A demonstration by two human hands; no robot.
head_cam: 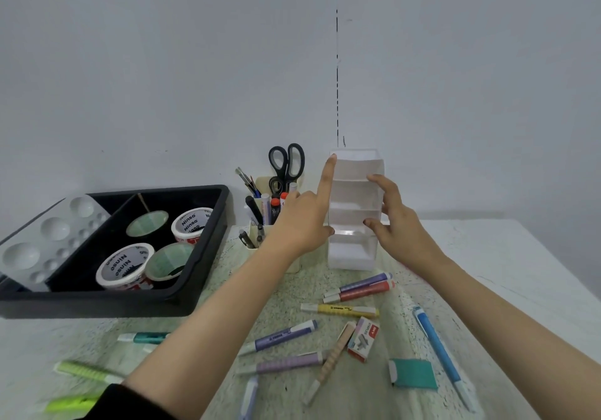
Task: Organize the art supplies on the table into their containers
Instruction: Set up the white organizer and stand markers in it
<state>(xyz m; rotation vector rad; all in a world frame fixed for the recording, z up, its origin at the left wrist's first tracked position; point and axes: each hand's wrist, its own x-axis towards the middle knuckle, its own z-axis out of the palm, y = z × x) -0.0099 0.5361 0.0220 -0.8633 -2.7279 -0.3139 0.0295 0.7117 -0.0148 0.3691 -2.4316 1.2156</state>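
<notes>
Table [487,257] | organizer [354,250] upright, long axis vertical, shelves toward camera | left hand [302,221], right hand [401,224]: fingers extended, touching its sides

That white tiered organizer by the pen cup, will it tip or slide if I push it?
Probably tips easily: the white tiered organizer stands tall on a narrow base. It looks like thin, empty plastic, so likely light and apt to slide on the table. Push low, near its base.
</notes>
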